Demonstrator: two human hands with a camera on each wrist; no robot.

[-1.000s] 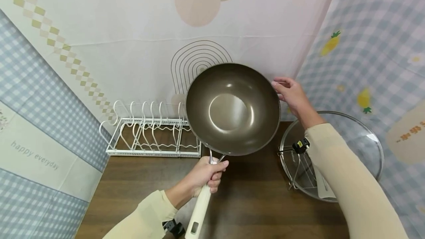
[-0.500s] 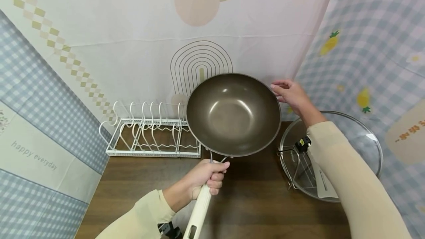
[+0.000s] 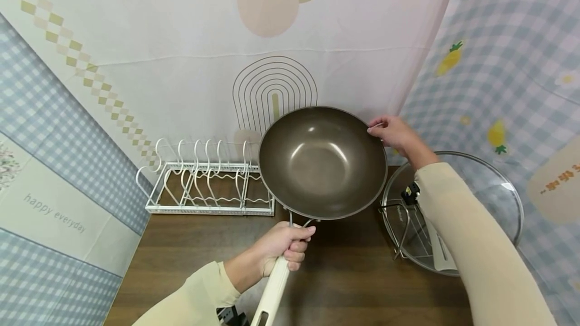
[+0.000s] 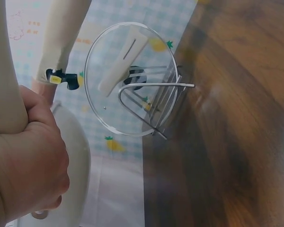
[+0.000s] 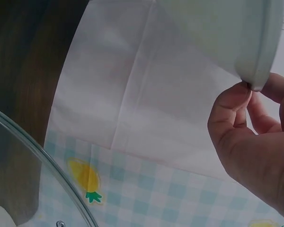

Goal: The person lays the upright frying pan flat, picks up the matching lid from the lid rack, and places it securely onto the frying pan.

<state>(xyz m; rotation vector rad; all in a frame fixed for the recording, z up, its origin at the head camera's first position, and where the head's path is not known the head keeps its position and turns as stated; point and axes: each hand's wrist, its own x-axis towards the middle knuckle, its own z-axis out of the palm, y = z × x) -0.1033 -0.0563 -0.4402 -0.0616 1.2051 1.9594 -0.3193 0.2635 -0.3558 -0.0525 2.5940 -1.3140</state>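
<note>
A wok [image 3: 321, 165] with a brown inside, a pale outside and a cream handle [image 3: 274, 288] is held up over the wooden table, its inside facing the head camera. My left hand [image 3: 287, 245] grips the handle close to the pan, thumb lying across the metal fork. At the wok's upper right rim, my right hand [image 3: 394, 132] pinches the edge. The right wrist view shows thumb and fingertips of that hand [image 5: 255, 137] meeting at the rim of the pale outer wall [image 5: 227, 38]. From the left wrist, the back of my left hand [image 4: 28, 161] hides most of the handle.
A white wire rack [image 3: 208, 210] with several upright loops stands left of the wok, against the back cloth. On the right, a glass lid [image 3: 521, 210] with a cream handle [image 3: 439, 253] leans in a metal wire stand [image 3: 403, 238]. Patterned cloths [image 3: 362, 24] hang around the wooden table [image 3: 190, 250].
The wok has come down a little and slightly to the right, its far rim tipping lower. My right hand has lowered with it and now pinches the rim.
</note>
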